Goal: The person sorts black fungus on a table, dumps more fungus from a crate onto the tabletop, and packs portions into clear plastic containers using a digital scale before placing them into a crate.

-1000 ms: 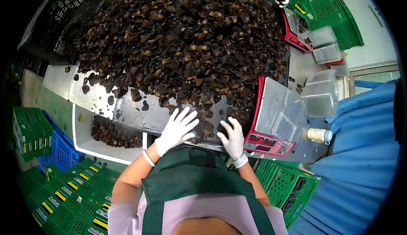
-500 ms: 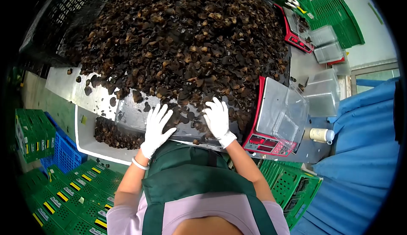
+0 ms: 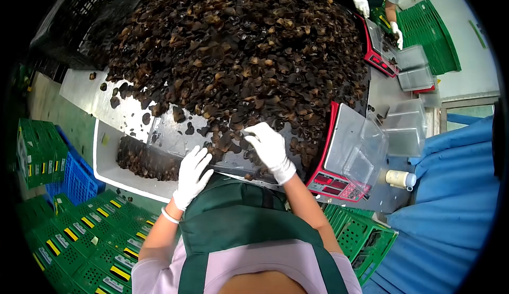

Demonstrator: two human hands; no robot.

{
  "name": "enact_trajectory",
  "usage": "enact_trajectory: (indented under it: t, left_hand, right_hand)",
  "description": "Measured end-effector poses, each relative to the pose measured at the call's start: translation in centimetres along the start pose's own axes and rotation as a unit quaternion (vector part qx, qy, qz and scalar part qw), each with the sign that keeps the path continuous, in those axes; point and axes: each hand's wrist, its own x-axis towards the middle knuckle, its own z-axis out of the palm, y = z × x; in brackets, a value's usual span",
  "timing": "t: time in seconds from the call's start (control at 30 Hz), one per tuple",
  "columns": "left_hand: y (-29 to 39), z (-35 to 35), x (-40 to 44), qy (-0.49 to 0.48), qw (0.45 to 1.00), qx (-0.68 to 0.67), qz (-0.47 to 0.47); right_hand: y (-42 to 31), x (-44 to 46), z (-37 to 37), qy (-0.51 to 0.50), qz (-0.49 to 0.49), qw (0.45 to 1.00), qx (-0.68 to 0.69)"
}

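Note:
A large heap of dark brown, curled wood ear mushrooms (image 3: 238, 66) covers the metal table (image 3: 87, 90). My left hand (image 3: 192, 177), in a white glove, lies at the table's near edge with its fingers stretched out and nothing in them. My gloved right hand (image 3: 269, 150) is over the loose mushrooms at the front of the heap. Its fingers are bent in towards the thumb; what they hold, if anything, is hidden. Beside my left hand, a white box (image 3: 106, 156) contains more mushrooms. To the right of my right hand stands a red scale (image 3: 331, 151) bearing a clear plastic container (image 3: 366, 151).
A black crate (image 3: 58, 45) borders the heap at left. Green crates (image 3: 79, 246) and a blue crate (image 3: 77, 177) stand below. Clear containers (image 3: 405, 129) and a bottle (image 3: 398, 179) are at right. A co-worker's gloved hand (image 3: 359, 1) is near another scale (image 3: 379, 55).
My right hand's fingers have gone from spread to bent inward. My left hand has shifted slightly down and left. The co-worker has come further into view at the upper right.

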Motion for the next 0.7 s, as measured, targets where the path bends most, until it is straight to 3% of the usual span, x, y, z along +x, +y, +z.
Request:
enact_trajectory:
  t: [0.03,0.13,0.2,0.3,0.33,0.37,0.43,0.47,0.5,0.57,0.7]
  left_hand:
    - [-0.1,-0.1,-0.1,0.017,1.0,-0.008,-0.006]
    - [-0.7,-0.4,-0.6,0.043,0.999,-0.017,-0.017]
    - [-1.3,-0.5,-1.0,0.067,0.997,-0.02,-0.024]
    - [-1.5,-0.7,-1.7,0.062,0.998,-0.004,-0.017]
    - [-1.3,-0.7,-1.7,0.053,0.999,-0.002,-0.008]
    - [-1.1,-0.6,-1.7,0.05,0.999,-0.003,-0.005]
    - [-0.5,-0.4,-1.4,0.025,1.0,-0.012,0.013]
    - [-0.2,-0.6,-1.1,0.009,1.0,-0.02,0.022]
    - [0.0,-0.8,-1.1,-0.002,1.0,0.013,0.014]
    - [-0.6,-0.7,-1.6,0.021,1.0,-0.012,0.009]
    - [-1.8,-0.5,-2.0,0.059,0.998,-0.018,-0.015]
  right_hand:
    - [1.7,-0.1,0.6,-0.014,-0.041,0.986,-0.16]
    - [4.6,-1.3,1.9,-0.058,-0.061,0.972,-0.218]
    - [5.1,-1.6,1.3,-0.008,-0.081,0.99,-0.118]
    - [3.2,-1.0,-0.2,0.016,0.116,0.992,0.037]
    - [0.8,-0.7,-0.4,0.02,0.106,0.984,0.143]
    - [-1.5,-0.2,-0.8,-0.067,0.037,0.972,0.221]
    - [-5.5,0.2,-0.9,-0.132,0.085,0.906,0.392]
    - [-5.2,0.5,-1.3,-0.109,0.041,0.943,0.313]
    - [-3.3,0.2,-1.1,-0.084,0.074,0.959,0.261]
    - [1.0,-1.6,-0.9,-0.013,-0.051,0.998,-0.043]
    - [3.0,-6.3,-2.9,0.045,-0.021,0.988,-0.147]
